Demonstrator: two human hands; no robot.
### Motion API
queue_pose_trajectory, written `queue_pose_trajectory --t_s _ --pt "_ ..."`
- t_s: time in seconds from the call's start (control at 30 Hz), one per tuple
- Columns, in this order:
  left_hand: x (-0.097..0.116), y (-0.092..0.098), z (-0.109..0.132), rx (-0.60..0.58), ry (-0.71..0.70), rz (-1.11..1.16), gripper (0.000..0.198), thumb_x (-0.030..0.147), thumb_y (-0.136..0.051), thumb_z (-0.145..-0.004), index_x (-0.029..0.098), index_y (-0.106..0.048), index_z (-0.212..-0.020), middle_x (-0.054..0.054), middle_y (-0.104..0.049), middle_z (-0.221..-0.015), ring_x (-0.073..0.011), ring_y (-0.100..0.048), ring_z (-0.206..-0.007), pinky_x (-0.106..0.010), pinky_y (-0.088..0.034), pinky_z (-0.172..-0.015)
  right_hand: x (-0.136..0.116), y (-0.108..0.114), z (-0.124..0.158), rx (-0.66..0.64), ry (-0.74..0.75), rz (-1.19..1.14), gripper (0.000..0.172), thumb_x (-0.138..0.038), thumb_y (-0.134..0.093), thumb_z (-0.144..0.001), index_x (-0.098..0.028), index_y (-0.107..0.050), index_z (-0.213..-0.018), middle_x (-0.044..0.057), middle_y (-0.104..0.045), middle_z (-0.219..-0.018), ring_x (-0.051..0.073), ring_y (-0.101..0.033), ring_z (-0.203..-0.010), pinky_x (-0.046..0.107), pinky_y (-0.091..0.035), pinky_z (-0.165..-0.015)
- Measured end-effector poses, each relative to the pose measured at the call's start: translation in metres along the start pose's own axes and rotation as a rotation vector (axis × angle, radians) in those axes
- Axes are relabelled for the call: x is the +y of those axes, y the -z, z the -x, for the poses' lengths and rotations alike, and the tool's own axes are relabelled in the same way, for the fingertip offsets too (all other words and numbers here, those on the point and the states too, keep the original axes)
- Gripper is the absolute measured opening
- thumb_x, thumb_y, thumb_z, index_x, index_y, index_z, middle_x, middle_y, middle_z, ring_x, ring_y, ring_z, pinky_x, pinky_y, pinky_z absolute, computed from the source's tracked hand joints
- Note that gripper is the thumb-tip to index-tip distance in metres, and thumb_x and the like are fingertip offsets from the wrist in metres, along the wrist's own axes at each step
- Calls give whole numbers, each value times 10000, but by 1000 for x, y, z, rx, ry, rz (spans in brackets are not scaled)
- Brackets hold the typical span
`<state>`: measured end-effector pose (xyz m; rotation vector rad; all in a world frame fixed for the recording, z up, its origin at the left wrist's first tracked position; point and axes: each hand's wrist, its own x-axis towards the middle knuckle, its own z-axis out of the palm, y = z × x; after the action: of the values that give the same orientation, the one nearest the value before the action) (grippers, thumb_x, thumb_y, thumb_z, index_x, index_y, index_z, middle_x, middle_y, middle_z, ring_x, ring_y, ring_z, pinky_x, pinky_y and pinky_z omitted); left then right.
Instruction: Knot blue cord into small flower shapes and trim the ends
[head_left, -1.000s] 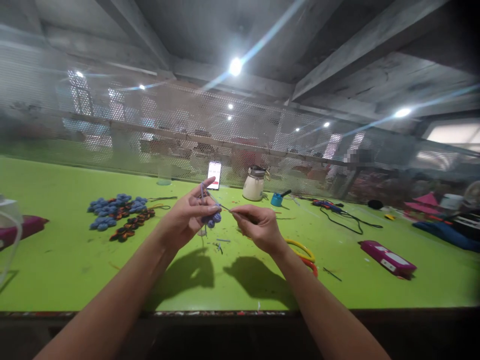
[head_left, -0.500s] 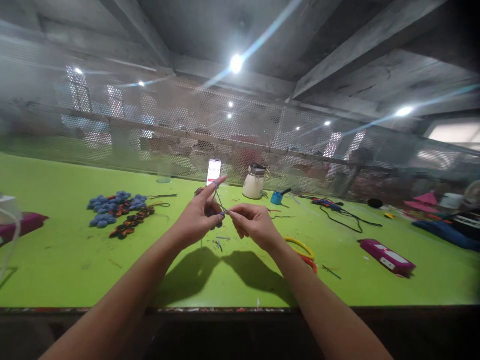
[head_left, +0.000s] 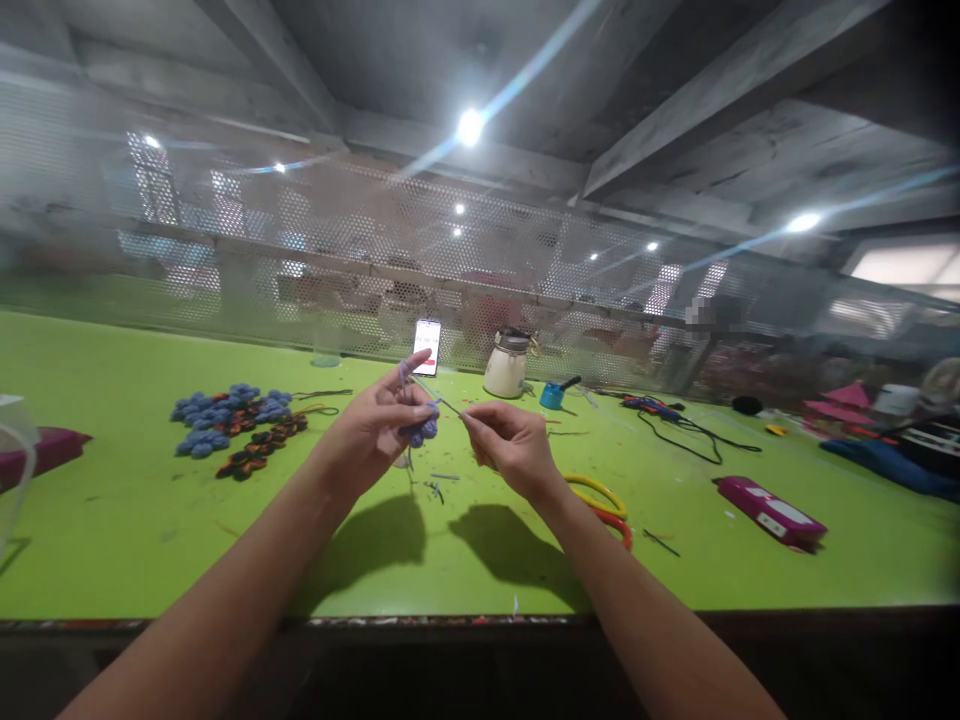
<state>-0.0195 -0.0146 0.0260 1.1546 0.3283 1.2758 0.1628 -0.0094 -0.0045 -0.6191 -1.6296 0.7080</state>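
The right hand [head_left: 508, 447], pinching the crochet hook [head_left: 444, 403], had drawn back from the blue crochet piece [head_left: 419, 430] gripped by the left hand [head_left: 373, 428], apparently completing another loop.

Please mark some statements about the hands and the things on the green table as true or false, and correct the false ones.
1. The left hand holds a small blue piece of crochet. True.
2. The right hand holds scissors. False: it pinches a thin hook that points to the blue piece.
3. The phone lies flat on the table. False: it stands upright by the mesh, with its screen lit.
4. A pile of blue and dark crochet pieces lies to the left of the hands. True.
5. The pink case is in the left hand. False: it lies on the table, far to the right.
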Motion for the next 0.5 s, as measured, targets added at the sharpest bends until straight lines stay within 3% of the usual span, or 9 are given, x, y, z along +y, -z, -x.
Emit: queue_pose_trajectory --t_s 0.1,0.3,0.4,0.5 --pt "0 5 -2 17 41 84 625 -4 -631 -665 121 -517 -1267 -4 -602 -734 -86 -532 -619 -203 -440 -604 -4 3 1 -24 -2 64 173 -322 -665 -783 -157 -664 -832 -23 -543 -528 79 -464 -412 226 -369 -390" --pt "-8 8 -7 17 86 4 536 3 -624 -644 105 -610 -1170 -8 -583 -723 -71 -499 -600 -184 -409 -570 -8 -2 0 -125 -124 -116 196 -343 -671 -771 -150 -639 -772 -54 -492 -458 57 -391 -348 213 -337 -352" --pt "-6 4 -4 -7 105 -94 644 4 -640 -621 131 -562 -1248 9 -573 -691 -81 -499 -602 -192 -402 -564 -7 -1 -1 -104 -117 -102 186 -332 -669 -774 -148 -636 -773 -55 -492 -456 56 -385 -344 213 -339 -352" --pt "-4 0 -1 -34 99 -136 848 -6 -663 -598 187 -410 -1383 25 -576 -671 -92 -501 -597 -207 -398 -564 -5 2 -2 -91 -68 6 175 -318 -660 -783 -144 -647 -783 -43 -508 -469 65 -417 -366 214 -337 -364"
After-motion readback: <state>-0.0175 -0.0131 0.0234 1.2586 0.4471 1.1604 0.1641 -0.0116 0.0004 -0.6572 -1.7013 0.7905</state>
